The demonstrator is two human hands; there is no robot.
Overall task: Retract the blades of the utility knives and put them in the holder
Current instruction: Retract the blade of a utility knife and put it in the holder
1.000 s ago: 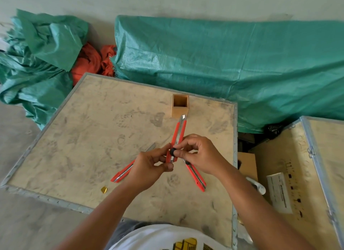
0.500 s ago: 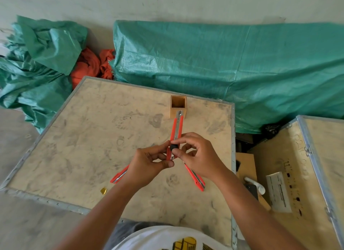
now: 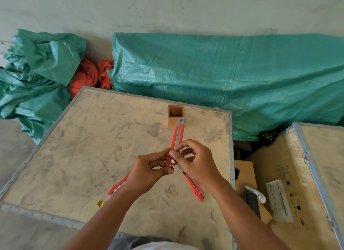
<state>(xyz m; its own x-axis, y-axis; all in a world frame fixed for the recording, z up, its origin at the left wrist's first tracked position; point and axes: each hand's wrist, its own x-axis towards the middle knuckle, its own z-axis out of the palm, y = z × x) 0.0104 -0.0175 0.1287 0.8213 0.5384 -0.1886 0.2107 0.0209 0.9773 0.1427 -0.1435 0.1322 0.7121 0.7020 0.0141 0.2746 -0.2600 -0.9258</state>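
A rough storage or workshop space. A bare grey concrete wall (image 3: 167, 9) rises behind bulky goods draped in a woven green tarpaulin (image 3: 232, 78). Crumpled orange fabric (image 3: 87, 76) lies beside it. Scuffed plywood shipping crates with metal-edged lids (image 3: 74, 147) serve as work surfaces on a dusty concrete floor (image 3: 14, 153).
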